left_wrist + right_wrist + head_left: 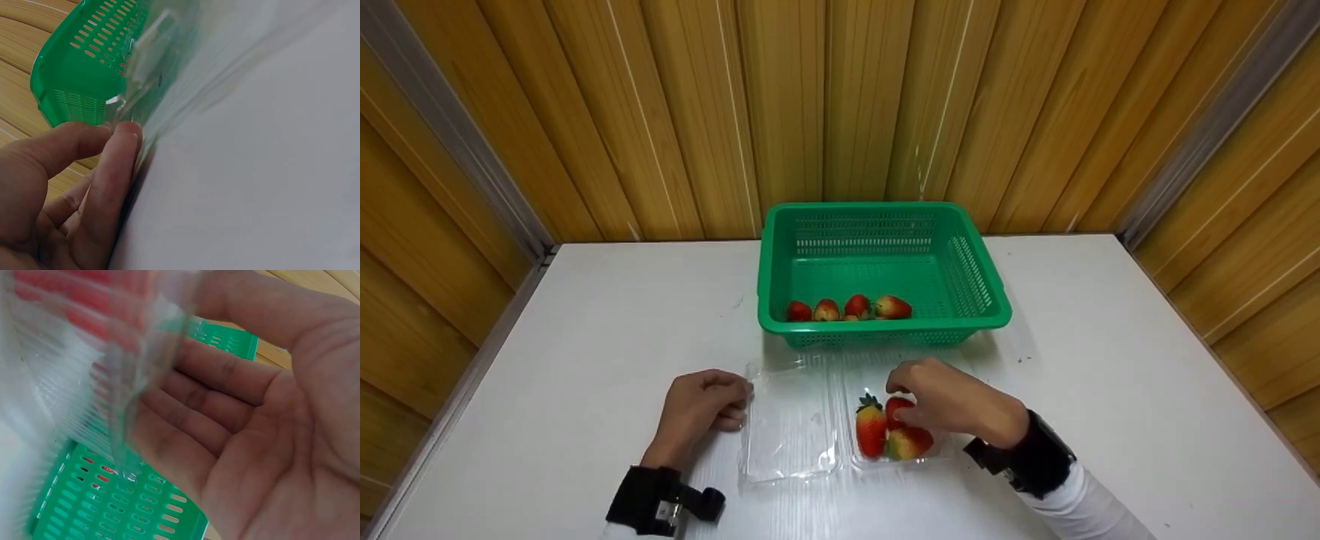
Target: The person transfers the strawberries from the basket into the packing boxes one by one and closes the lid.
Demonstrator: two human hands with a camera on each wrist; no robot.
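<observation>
A clear plastic clamshell lies open on the white table. Its empty lid (791, 427) is on the left and its tray (856, 459) on the right, holding three strawberries (871, 429). My left hand (739, 409) rests on the table at the lid's left edge. In the left wrist view, thumb and forefinger (121, 132) pinch that lid's edge (169, 62). My right hand (896, 388) reaches into the tray, fingertips on the top strawberry (897, 410). In the right wrist view my right hand (191, 349) shows an open palm with loosely extended fingers, whose tips are blurred behind the tray wall (67, 382).
A green slotted basket (885, 324) stands just behind the clamshell with several strawberries (847, 307) along its near wall; it also shows as the basket (73, 67) and the basket (112, 506). Wooden wall panels enclose the table on three sides.
</observation>
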